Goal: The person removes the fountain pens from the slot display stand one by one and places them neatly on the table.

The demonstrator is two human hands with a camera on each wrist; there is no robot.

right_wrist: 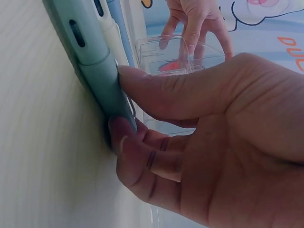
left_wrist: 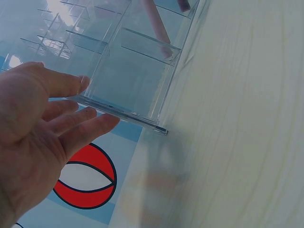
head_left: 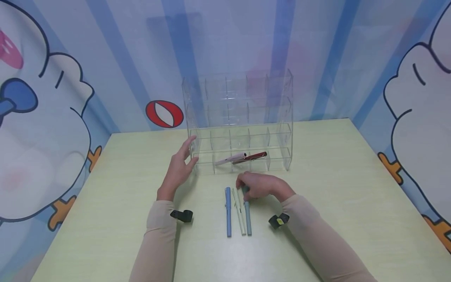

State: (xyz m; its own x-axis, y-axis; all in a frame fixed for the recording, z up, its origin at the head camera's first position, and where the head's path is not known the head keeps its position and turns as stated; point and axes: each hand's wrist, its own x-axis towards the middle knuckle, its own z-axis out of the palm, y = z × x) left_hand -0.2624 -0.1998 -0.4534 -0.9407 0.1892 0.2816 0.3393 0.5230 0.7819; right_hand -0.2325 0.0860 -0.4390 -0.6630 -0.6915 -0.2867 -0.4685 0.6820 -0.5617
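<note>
My right hand [head_left: 262,186] pinches the top end of the grey-green pen [head_left: 247,213], rightmost of three lying on the table [head_left: 352,196]; my left hand [head_left: 179,166], fingers spread, steadies the clear organiser [head_left: 243,117]; the pen looks light, stiff, slick-barrelled; best gripped mid-barrel.

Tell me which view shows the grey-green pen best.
The right wrist view: the grey-green pen fills the frame, pinched by the right hand. The head view shows it whole but small. The left wrist view misses it.
</note>
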